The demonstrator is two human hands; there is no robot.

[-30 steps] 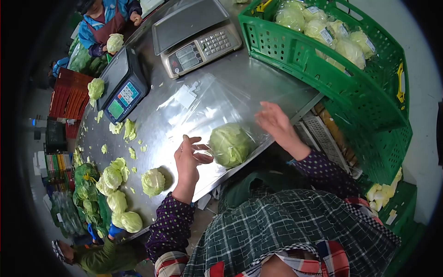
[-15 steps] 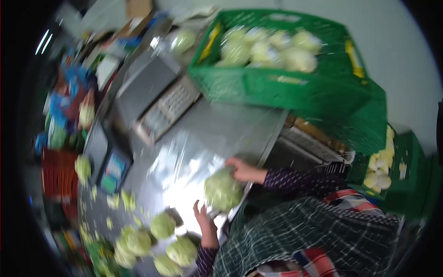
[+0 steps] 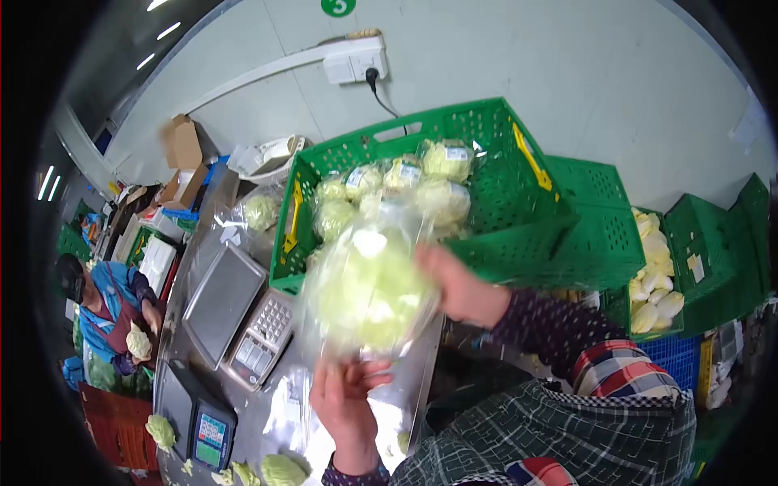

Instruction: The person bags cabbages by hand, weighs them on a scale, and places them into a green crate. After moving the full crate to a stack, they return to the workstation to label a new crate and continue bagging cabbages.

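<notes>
A pale green cabbage [image 3: 369,300] in a clear plastic bag is held up between my hands, over the near edge of the steel table and in front of the green crate. Motion blurs it slightly. My right hand [image 3: 466,287] grips the bag at its right side, fingertips partly hidden behind it. At the lower edge, my left hand [image 3: 348,405] has its fingers curled against the plastic. The green crate [image 3: 421,130] behind holds several bagged cabbages [image 3: 446,159], some with white labels.
Left of my hands are a scale with a keypad [image 3: 259,336] and a second, dark scale [image 3: 194,421]. Loose cabbages [image 3: 284,470] and leaves lie low on the steel table [image 3: 279,405]. A co-worker [image 3: 113,312] holds a cauliflower at left. Pale vegetables [image 3: 652,283] fill a crate at right.
The bagged cabbage has been lifted off the table towards the crate by my right hand. My left hand, open and apart before, now touches the bag. The view has tilted up towards the wall.
</notes>
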